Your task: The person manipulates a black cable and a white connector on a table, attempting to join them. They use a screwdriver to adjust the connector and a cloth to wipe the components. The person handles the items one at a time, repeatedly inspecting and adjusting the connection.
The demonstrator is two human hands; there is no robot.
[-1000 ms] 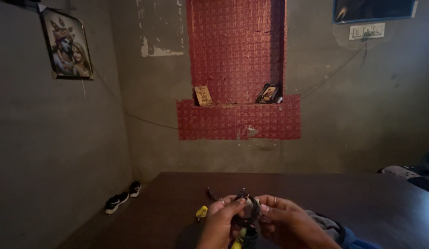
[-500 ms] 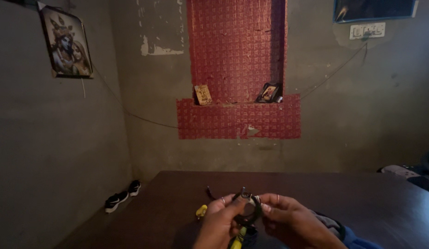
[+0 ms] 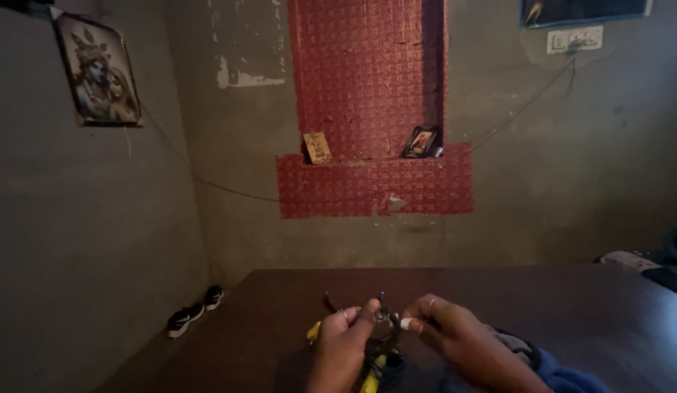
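Left hand [image 3: 343, 348] — fingers curled, thumb and forefinger pinched on a small dark metal part [image 3: 383, 318] held up just above the worktop [image 3: 280, 306]. Right hand [image 3: 455, 336] — fingertips closed on a small white piece [image 3: 406, 323] that meets the same dark part from the other side; a ring shows on one finger. The two hands sit close together at the near edge of the worktop, the held part between them; its exact shape is too dim to tell.

Below the hands: a yellow-handled tool [image 3: 370, 372], partly hidden. Left of the left hand: a second yellow piece [image 3: 314, 332] lying on the worktop. By the right forearm: a crumpled grey cloth [image 3: 515, 343].

Surroundings: dark brown worktop; a pair of black-and-white shoes [image 3: 196, 311] on the floor to the left; grey wall with a red patterned niche [image 3: 367, 109] holding two small pictures; a framed picture [image 3: 97, 71] on the left wall.
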